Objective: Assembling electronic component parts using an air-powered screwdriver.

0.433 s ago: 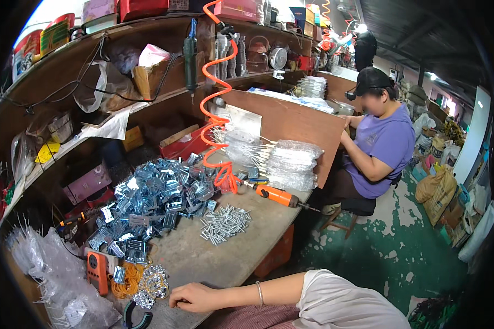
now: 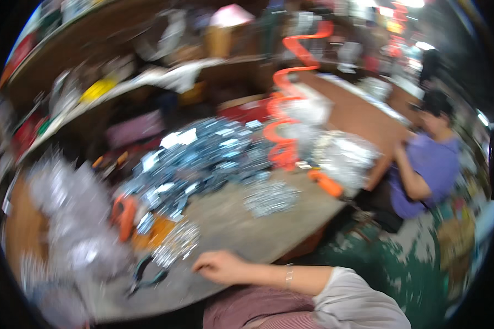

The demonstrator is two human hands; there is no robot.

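Observation:
My right hand [image 2: 223,267] lies low over the front edge of the grey workbench [image 2: 219,225], a bracelet on its wrist. Motion smears its fingers, which look loosely bent, and I make out nothing held. Nearest to it is a small pile of shiny nuts or washers [image 2: 177,243]. Dark-handled pliers [image 2: 147,277] rest beside that pile. Orange rubber-band-like loops [image 2: 155,233] lie behind it, next to an orange tool or device [image 2: 124,217]. Farther back are a heap of bluish metal brackets [image 2: 203,159] and a pile of small metal pins [image 2: 270,197]. My left hand is out of the picture.
Clear plastic-wrapped bundles [image 2: 77,214] stand at the left. A coiled orange air hose [image 2: 282,104] hangs over the bench, near an orange power tool [image 2: 326,182] and wrapped parts [image 2: 346,159]. A brown partition [image 2: 357,107] separates a seated co-worker in purple [image 2: 425,170].
The view has swung left and blurred, so the whole scene sits farther right. My right hand stays by the bench edge near the nuts.

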